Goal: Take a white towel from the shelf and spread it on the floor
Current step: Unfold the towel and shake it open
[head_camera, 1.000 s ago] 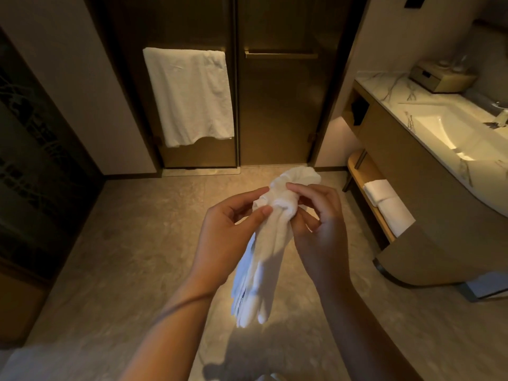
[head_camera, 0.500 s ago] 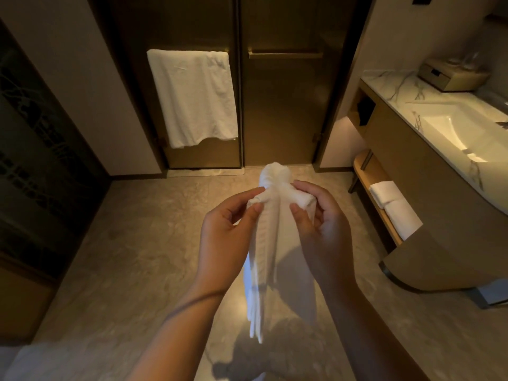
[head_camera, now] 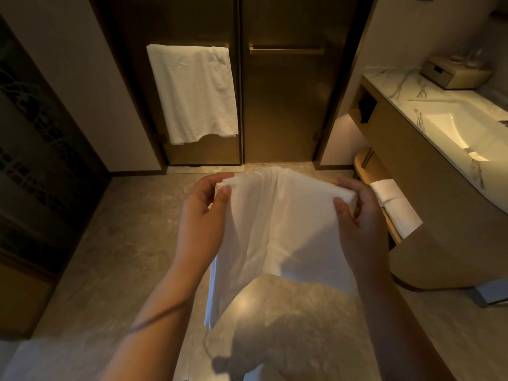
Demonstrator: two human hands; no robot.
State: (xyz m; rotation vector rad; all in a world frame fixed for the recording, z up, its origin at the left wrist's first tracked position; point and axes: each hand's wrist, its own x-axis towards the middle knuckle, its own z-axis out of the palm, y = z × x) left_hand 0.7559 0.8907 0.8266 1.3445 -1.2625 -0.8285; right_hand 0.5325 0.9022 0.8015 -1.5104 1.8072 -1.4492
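A white towel (head_camera: 277,226) hangs in the air in front of me, stretched wide along its top edge and drooping toward the beige stone floor (head_camera: 123,243). My left hand (head_camera: 202,218) pinches its upper left corner between thumb and fingers. My right hand (head_camera: 357,215) grips the upper right corner. The towel's lower part hangs free above the floor, still partly folded on the left side. The low wooden shelf (head_camera: 365,166) under the vanity is at the right, with folded white towels (head_camera: 394,204) lying on it.
A larger white towel (head_camera: 192,92) hangs on a bar on the dark glass door ahead. The vanity (head_camera: 428,171) with marble counter, lit sink (head_camera: 456,127) and a small box (head_camera: 450,75) fills the right side. A dark patterned screen (head_camera: 35,160) lines the left.
The bunched towel has been pulled open: my hands moved apart sideways, and the cloth went from a narrow hanging bundle to a wide sheet.
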